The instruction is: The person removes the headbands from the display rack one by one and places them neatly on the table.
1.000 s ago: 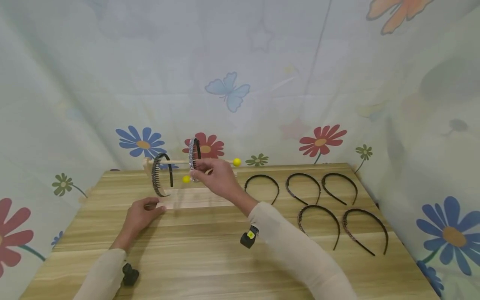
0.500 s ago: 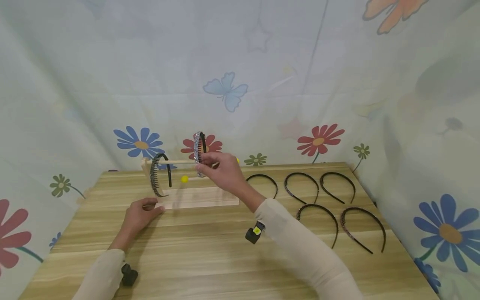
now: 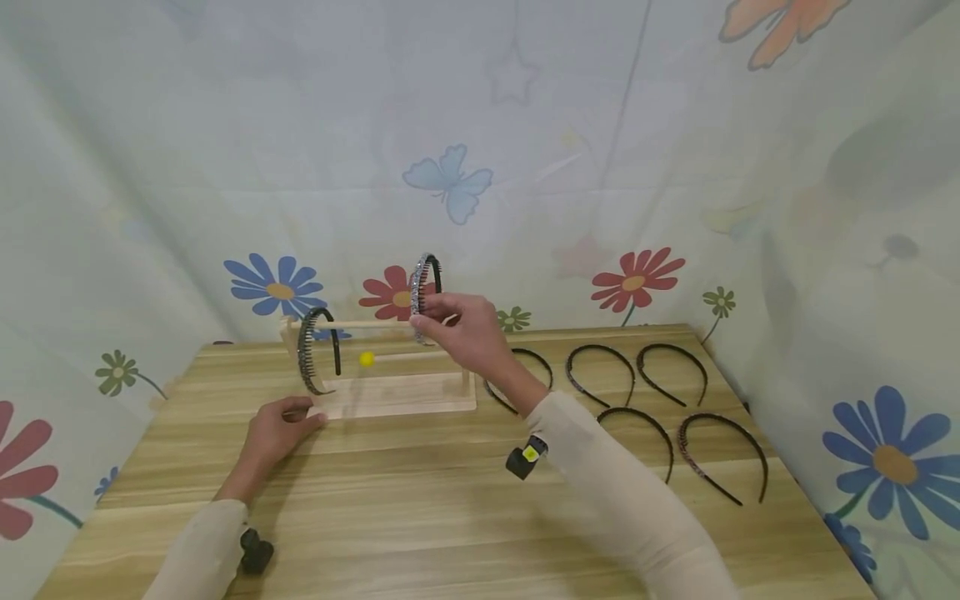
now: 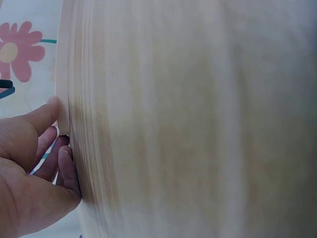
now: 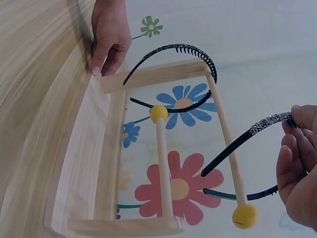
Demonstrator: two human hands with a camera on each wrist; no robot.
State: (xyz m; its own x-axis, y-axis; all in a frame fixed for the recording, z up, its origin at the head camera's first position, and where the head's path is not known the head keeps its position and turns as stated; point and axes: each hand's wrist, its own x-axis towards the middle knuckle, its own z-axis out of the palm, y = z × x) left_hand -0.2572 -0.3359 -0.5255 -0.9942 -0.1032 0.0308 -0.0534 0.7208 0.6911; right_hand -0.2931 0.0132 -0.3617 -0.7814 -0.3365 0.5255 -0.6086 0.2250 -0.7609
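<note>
My right hand (image 3: 467,335) pinches a black toothed headband (image 3: 417,287) with a glittery silver top. In the right wrist view this headband's free ends (image 5: 220,158) straddle the upper rod, close to its yellow end ball (image 5: 245,216). A second headband (image 3: 303,354), dark and toothed, hangs on the far left of that rod. Both rods belong to a wooden stand (image 3: 397,400) on the table. At the stand's left front corner, my left hand (image 3: 277,433) grips the base, thumb (image 4: 44,116) against its edge and the other fingers curled beside it.
Several more headbands (image 3: 723,417) lie on the wood-grain table (image 3: 420,517) to the right, in two rows. The lower rod carries another yellow ball (image 3: 367,359) on its left end. A flower-patterned curtain (image 3: 525,208) stands behind and along the sides.
My right hand has moved right and slightly up with the glittery headband, along the upper rod. The left hand keeps its place on the stand's base.
</note>
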